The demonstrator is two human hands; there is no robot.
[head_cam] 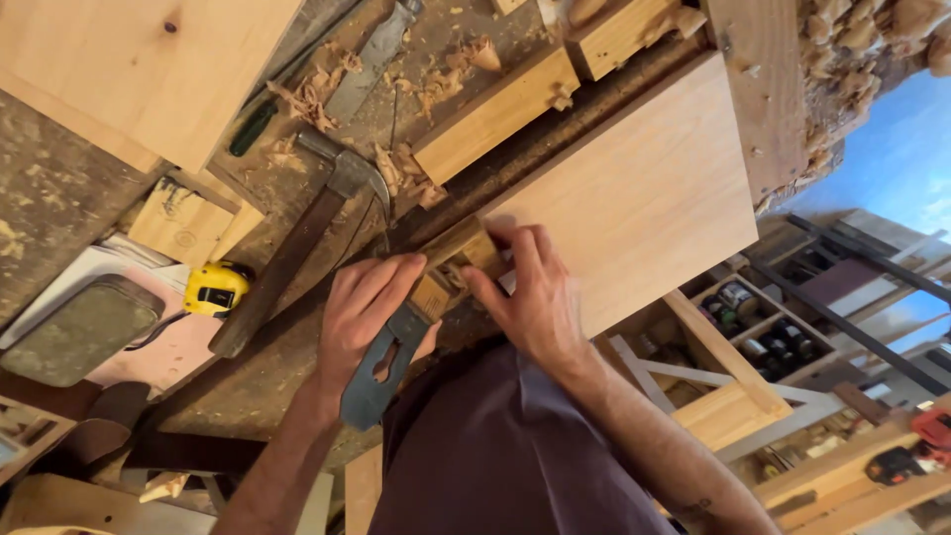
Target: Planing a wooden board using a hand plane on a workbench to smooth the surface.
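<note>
My left hand (pixel 359 307) and my right hand (pixel 530 297) both grip a small wooden hand plane (pixel 458 250) at the near edge of a pale wooden board (pixel 644 188). The left fingers wrap over the plane's wedge and its long grey metal blade (pixel 379 381), which sticks out toward my body. My right thumb and fingers pinch the wooden plane body from the other side and rest partly on the board. The board lies flat against the dark, worn workbench (pixel 258 386).
A hammer (pixel 297 238) with a wooden handle lies left of my hands, beside a yellow tape measure (pixel 216 287). Wood shavings (pixel 406 173), a chisel (pixel 371 59), a green-handled tool (pixel 253 129) and wooden blocks (pixel 495 109) lie beyond. Shelves with cans (pixel 753 317) stand at right.
</note>
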